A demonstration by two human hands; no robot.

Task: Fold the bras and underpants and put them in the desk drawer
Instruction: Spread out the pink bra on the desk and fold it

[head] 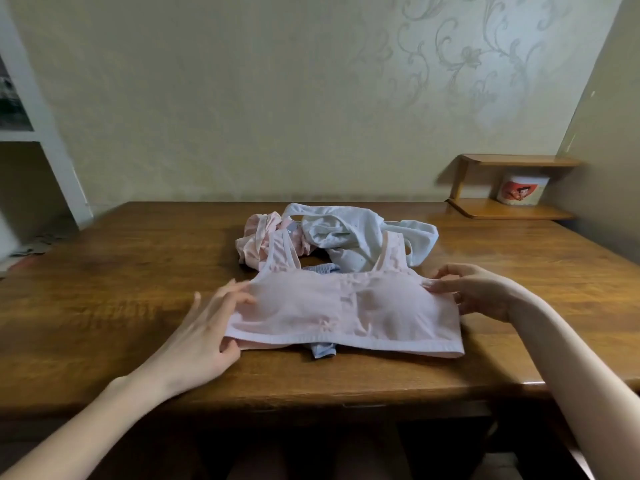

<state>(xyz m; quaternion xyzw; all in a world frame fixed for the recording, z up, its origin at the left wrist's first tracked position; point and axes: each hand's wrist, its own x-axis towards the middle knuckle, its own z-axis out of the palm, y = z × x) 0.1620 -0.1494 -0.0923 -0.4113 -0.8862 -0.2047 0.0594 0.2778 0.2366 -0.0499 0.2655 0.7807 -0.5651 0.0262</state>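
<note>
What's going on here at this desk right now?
A person is laying a pink bra flat on the wooden desk. The left hand holds its left edge and the right hand its right edge. It is not yet folded. Behind it sits a heap of white and pink garments, unfolded.

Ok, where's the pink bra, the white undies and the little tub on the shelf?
pink bra (343, 313), head view, middle of the front panel
white undies (349, 233), head view, crumpled middle of the cloth
little tub (523, 190), head view, its printed side
</note>
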